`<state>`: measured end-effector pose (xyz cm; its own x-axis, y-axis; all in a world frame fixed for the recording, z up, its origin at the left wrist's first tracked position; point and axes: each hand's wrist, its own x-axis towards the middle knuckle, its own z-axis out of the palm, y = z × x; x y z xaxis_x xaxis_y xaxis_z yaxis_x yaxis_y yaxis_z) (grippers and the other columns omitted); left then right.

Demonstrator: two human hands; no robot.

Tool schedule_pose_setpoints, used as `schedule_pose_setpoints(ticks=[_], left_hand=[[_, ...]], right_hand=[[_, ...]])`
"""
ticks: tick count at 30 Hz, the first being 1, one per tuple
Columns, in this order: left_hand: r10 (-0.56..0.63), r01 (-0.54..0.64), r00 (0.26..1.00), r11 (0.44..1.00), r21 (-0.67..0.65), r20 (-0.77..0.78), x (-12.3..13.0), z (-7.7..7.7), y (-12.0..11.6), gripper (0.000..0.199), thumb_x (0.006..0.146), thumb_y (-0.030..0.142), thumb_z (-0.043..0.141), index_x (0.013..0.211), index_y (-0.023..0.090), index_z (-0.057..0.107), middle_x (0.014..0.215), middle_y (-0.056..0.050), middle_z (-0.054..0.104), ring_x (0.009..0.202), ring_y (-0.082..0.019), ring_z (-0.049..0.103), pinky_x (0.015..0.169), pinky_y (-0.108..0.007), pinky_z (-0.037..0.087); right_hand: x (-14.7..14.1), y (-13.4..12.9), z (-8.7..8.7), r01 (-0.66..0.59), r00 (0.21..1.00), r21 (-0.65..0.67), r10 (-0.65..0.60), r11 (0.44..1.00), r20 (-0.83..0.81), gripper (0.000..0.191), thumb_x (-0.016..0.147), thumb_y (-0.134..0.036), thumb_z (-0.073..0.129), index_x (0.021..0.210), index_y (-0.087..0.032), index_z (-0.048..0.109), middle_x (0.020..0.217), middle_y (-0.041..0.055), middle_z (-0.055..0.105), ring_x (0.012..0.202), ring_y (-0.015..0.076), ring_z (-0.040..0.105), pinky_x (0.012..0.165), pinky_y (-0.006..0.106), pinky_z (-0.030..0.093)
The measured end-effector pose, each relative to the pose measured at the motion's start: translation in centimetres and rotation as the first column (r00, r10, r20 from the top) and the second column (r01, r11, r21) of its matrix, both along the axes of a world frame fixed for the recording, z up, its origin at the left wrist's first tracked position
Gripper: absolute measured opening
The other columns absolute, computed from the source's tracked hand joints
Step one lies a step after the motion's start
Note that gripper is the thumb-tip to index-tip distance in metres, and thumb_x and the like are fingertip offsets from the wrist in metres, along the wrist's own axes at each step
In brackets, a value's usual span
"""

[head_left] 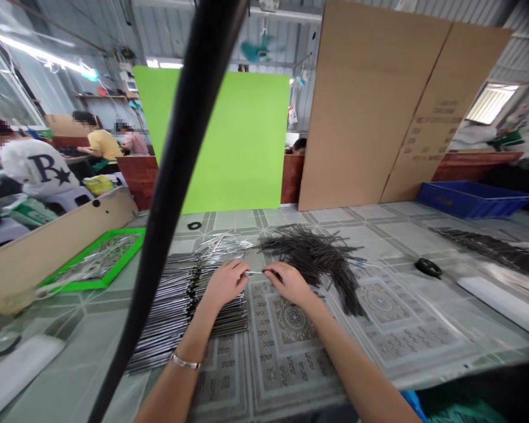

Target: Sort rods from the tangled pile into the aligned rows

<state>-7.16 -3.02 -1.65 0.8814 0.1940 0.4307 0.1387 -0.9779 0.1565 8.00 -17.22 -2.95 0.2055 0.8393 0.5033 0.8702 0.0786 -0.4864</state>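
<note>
Both bare hands up on my feed: the left hand [229, 282] and right hand [286, 282] are pinching a thin silvery metal rod [255, 272] between them, just in front of the messy pile of dark thin sticks [312, 249] on the patterned greenish-grey tabletop [286, 376].

Bright green board [242, 141], dk blue bin [476, 198], grey-green tablecloth [291, 376] w/ medallion & line patterns.

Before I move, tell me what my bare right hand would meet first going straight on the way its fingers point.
Beyond the thin silvery rod it pinches, the right hand would probably meet your bare left hand first, at the fingertips; exact depth is unclear from this view.
</note>
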Motion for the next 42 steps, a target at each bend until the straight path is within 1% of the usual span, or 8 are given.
schedule_pose_setpoints(ticks=[9,15,20,25,30,33,37,42], left_hand=[[-0.010,0.010,0.998,1.000,0.002,0.062,0.1,-0.6,0.2,0.019,0.077,0.011,0.045,0.089,0.020,0.057,0.089,-0.005,0.062,0.088,-0.019,0.057,0.079,-0.030,0.045],[-0.004,0.003,1.000,0.998,0.059,0.008,0.2,-0.6,0.1,0.016,0.078,0.013,0.046,0.086,0.019,0.058,0.082,-0.004,0.060,0.082,-0.019,0.057,0.075,-0.031,0.046],[-0.090,0.090,0.996,0.996,0.023,-0.007,0.7,-0.9,-0.8,0.025,0.077,0.011,0.044,0.097,0.017,0.057,0.092,-0.007,0.060,0.087,-0.020,0.057,0.077,-0.031,0.048],[-0.199,0.190,0.960,0.980,0.061,0.196,0.8,-0.7,-1.6,0.039,0.080,0.016,0.044,0.119,0.017,0.046,0.116,-0.012,0.052,0.107,-0.022,0.050,0.090,-0.035,0.044],[-0.144,0.103,0.860,0.989,0.109,0.489,0.0,0.0,-0.7,0.041,0.083,0.021,0.043,0.124,0.018,0.039,0.120,-0.013,0.048,0.112,-0.024,0.045,0.094,-0.042,0.040],[-0.055,0.019,0.813,0.998,0.068,0.579,-0.3,0.0,0.1,0.041,0.084,0.020,0.042,0.125,0.018,0.038,0.118,-0.013,0.048,0.113,-0.024,0.044,0.095,-0.043,0.038],[-0.011,-0.025,0.850,0.998,0.062,0.527,-0.2,-0.5,0.6,0.039,0.084,0.020,0.044,0.123,0.018,0.041,0.118,-0.013,0.049,0.113,-0.024,0.044,0.095,-0.043,0.037],[-0.002,-0.030,0.890,0.998,0.063,0.455,0.0,-1.0,0.6,0.036,0.085,0.021,0.043,0.121,0.018,0.043,0.119,-0.012,0.048,0.115,-0.024,0.042,0.098,-0.043,0.035]], right_hand=[[0.0,0.1,-0.2,-0.011,1.000,-0.035,0.011,0.999,0.019,0.021,0.088,-0.026,0.043,0.093,-0.018,0.062,0.091,0.0061,0.067,0.085,0.0166,0.060,0.077,0.028,0.045],[0.0,0.2,-0.3,-0.016,0.999,-0.049,0.018,0.999,0.032,0.020,0.088,-0.025,0.044,0.094,-0.018,0.062,0.091,0.0065,0.066,0.085,0.0168,0.059,0.076,0.028,0.045],[-0.5,0.4,-0.8,-0.064,0.998,-0.100,0.066,0.993,0.020,0.017,0.087,-0.023,0.046,0.093,-0.017,0.061,0.089,0.0067,0.066,0.083,0.0168,0.059,0.075,0.028,0.044],[-0.9,0.8,-1.5,-0.132,0.991,-0.110,0.130,0.985,-0.028,0.017,0.086,-0.024,0.047,0.091,-0.017,0.061,0.089,0.0076,0.066,0.080,0.0169,0.059,0.073,0.027,0.043],[-0.7,1.0,-1.5,-0.119,0.968,-0.037,0.107,0.992,-0.226,0.020,0.087,-0.029,0.045,0.094,-0.018,0.060,0.082,0.0046,0.065,0.073,0.0145,0.058,0.068,0.026,0.043],[-0.3,1.2,-1.6,-0.059,0.923,0.027,0.065,0.998,-0.380,0.022,0.086,-0.033,0.046,0.092,-0.017,0.059,0.072,0.0019,0.062,0.066,0.0132,0.056,0.062,0.025,0.042],[0.3,1.5,-1.9,-0.006,0.831,0.091,0.055,0.996,-0.554,0.025,0.082,-0.040,0.049,0.089,-0.018,0.057,0.065,-0.0004,0.058,0.057,0.0109,0.052,0.055,0.024,0.041],[0.5,1.6,-1.6,0.033,0.614,0.162,0.108,0.986,-0.782,0.032,0.075,-0.049,0.056,0.087,-0.018,0.056,0.062,-0.0025,0.056,0.050,0.0086,0.048,0.050,0.023,0.040]])
